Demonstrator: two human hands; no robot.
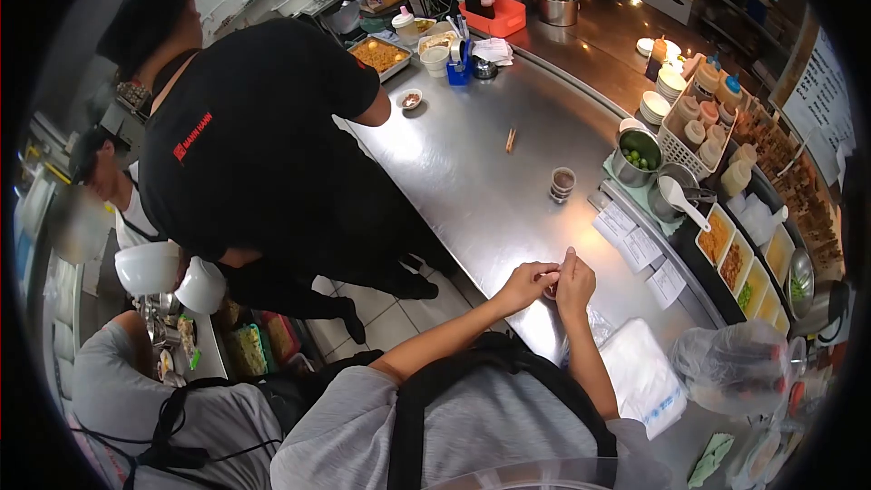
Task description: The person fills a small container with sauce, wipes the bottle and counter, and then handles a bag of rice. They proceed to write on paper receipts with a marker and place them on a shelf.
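Close in front of me, my left hand (530, 287) and my right hand (575, 284) meet over the steel counter. Both are closed around a small sauce cup (551, 291) with dark red contents; my fingers cover most of it. My right thumb points up beside the cup's top. Farther along the counter stands a clear plastic cup (562, 183) with something dark inside, apart from my hands. By my right forearm lies a stack of white plastic bags (638, 372).
Order slips (638, 249) line the counter's right edge. Beyond are a pot of green limes (637, 159), a basket of squeeze bottles (697, 122) and topping trays (731, 265). A co-worker in black (263, 136) leans over the left side, near a small bowl (410, 99).
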